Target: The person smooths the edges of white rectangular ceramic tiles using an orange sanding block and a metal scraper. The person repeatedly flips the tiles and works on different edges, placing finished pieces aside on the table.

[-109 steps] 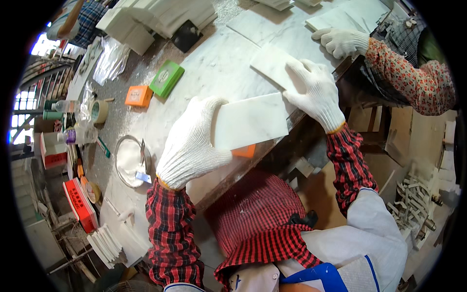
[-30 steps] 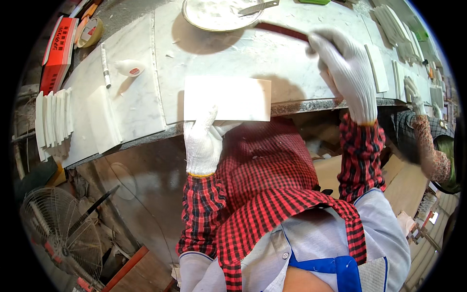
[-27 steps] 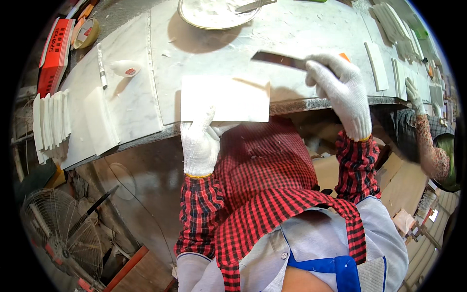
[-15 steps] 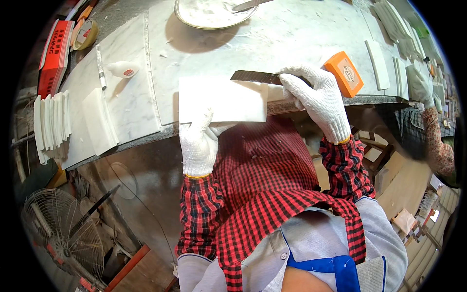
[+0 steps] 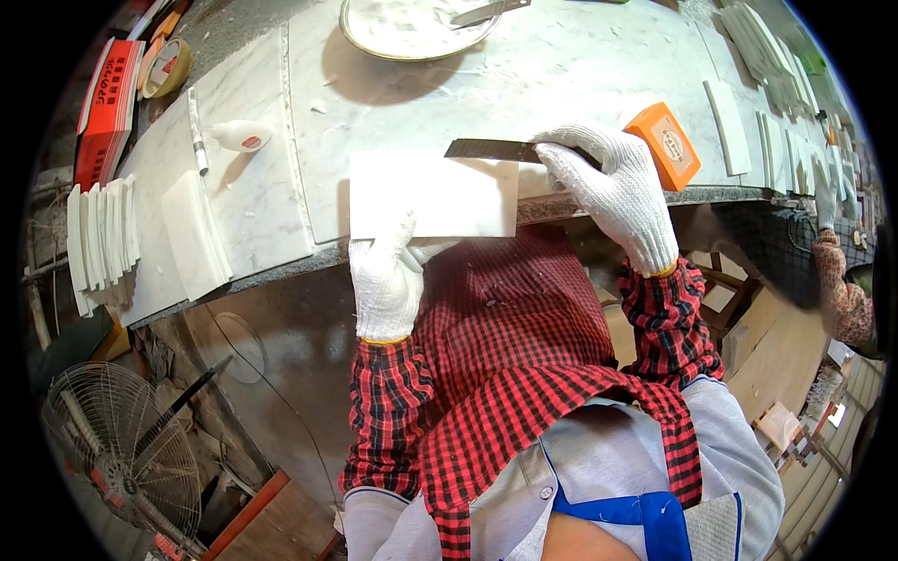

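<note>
My left hand [image 5: 387,290], in a white knit glove, grips the lower left corner of a white rectangular slab [image 5: 430,196], thumb on top. The slab sits over the front edge of the marble bench. My right hand [image 5: 613,187], gloved the same way, is closed on a long, flat steel blade [image 5: 494,150]. That blade points left, its tip above the slab's upper edge; whether they touch I cannot tell. Just right of this hand stands an orange box [image 5: 664,145].
A bowl of white matter [image 5: 421,47] stands at the back with another flat blade [image 5: 491,12]. Left are a white squeeze bottle [image 5: 240,136], stacked white slabs [image 5: 194,234] and a red box [image 5: 108,112]. A fan [image 5: 122,453] stands lower left. A co-worker's gloved hand [image 5: 825,198] is far right.
The slab and my left hand appear slightly farther right, though the whole view has shifted a little. My right hand keeps its grip on the blade. The co-worker's hand has moved away.
</note>
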Action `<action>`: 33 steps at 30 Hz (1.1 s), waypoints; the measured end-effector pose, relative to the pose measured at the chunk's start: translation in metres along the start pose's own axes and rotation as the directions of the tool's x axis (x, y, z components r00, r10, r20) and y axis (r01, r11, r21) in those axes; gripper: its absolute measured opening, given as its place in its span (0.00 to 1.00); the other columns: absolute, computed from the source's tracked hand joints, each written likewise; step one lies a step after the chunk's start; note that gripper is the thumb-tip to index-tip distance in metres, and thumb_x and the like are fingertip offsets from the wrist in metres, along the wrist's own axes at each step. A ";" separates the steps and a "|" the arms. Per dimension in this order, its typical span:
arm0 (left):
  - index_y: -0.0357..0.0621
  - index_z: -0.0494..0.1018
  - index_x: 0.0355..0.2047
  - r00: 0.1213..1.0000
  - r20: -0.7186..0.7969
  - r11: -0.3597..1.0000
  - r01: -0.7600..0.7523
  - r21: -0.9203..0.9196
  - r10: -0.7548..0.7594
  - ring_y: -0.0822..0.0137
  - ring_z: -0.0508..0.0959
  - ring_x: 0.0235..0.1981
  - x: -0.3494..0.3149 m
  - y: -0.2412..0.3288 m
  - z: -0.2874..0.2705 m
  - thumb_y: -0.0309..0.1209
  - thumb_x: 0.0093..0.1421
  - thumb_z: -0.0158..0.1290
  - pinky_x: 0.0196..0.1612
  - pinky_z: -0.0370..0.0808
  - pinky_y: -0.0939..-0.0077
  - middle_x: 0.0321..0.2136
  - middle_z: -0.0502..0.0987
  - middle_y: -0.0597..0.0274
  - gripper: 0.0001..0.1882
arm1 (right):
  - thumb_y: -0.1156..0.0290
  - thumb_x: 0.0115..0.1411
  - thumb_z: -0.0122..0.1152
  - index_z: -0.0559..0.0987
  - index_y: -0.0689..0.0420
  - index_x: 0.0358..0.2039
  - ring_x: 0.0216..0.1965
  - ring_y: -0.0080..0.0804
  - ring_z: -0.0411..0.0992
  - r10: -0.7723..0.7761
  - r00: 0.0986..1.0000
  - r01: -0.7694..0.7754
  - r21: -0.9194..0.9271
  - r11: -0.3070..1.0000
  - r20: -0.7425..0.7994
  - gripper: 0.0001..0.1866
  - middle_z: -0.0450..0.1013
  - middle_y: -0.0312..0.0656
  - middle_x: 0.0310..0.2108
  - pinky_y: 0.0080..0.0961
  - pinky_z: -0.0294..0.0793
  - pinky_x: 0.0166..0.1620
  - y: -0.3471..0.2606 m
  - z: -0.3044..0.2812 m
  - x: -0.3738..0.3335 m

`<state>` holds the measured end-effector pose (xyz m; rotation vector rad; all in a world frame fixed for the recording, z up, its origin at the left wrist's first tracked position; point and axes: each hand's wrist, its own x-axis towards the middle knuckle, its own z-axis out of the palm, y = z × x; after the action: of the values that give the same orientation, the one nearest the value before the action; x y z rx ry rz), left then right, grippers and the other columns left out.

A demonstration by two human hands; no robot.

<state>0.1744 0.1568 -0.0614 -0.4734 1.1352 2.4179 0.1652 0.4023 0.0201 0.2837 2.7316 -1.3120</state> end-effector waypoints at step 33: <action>0.33 0.60 0.66 1.000 0.011 0.995 0.006 -0.096 -0.005 0.42 0.78 0.57 0.018 0.055 0.006 0.26 0.69 0.51 0.51 0.84 0.43 0.58 0.73 0.43 0.27 | 0.68 0.67 0.58 0.83 0.65 0.51 0.23 0.20 0.75 0.347 0.936 -0.336 0.426 0.840 0.054 0.17 0.80 0.39 0.29 0.20 0.74 0.27 -0.009 0.027 0.075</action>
<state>0.1303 0.1340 -0.0314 -0.4919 1.0151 2.4756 0.0905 0.3845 -0.0025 0.7875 2.2252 -1.7828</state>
